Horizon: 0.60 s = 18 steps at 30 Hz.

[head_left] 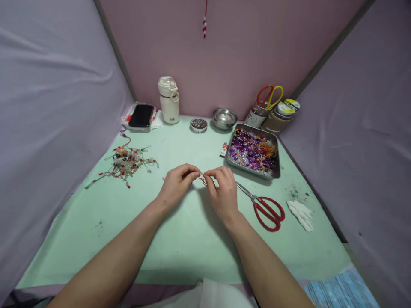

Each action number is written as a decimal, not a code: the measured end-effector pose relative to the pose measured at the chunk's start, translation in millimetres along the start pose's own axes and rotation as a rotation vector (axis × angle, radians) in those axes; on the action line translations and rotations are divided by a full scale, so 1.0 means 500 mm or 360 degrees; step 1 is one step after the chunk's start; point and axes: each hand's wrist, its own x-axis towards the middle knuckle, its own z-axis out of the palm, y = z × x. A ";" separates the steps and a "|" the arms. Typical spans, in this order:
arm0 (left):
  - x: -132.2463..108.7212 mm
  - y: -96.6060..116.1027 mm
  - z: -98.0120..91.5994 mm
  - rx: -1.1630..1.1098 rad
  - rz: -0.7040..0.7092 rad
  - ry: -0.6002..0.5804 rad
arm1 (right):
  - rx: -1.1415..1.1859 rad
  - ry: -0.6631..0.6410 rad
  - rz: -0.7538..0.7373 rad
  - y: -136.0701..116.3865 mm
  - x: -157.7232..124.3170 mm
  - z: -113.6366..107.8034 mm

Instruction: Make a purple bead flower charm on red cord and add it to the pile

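Observation:
Both my hands meet above the middle of the table, fingertips almost touching. My left hand [178, 183] pinches a thin red cord [201, 179], and part of that cord sticks out on the hand's far left side. My right hand [222, 188] pinches the same cord between thumb and forefinger, with a small loop hanging below the fingertips. Whether a bead sits between the fingers is too small to tell. Just right of my right hand lie red-handled scissors [267, 210], their blades pointing toward it.
A metal tray [253, 172] of mixed beads stands right, beside a lighter [224, 150]. Beaded strings [128, 161] lie left. Along the back are a phone [141, 116], a white bottle [169, 102], a spool [198, 125], a steel bowl [224, 119] and jars [276, 119]. Crumpled tissue [301, 214] lies right.

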 end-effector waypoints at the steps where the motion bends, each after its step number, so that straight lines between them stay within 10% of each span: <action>1: -0.001 -0.002 0.000 0.0083 0.0072 0.0015 | -0.0009 -0.0005 -0.0005 0.001 0.000 0.000; 6: -0.003 -0.004 0.002 0.0250 0.0336 0.0011 | -0.0067 -0.0062 -0.0030 0.005 -0.001 -0.003; 18: -0.003 0.004 0.011 -0.0070 -0.0116 -0.0073 | -0.0104 -0.0115 -0.0046 0.003 -0.002 -0.008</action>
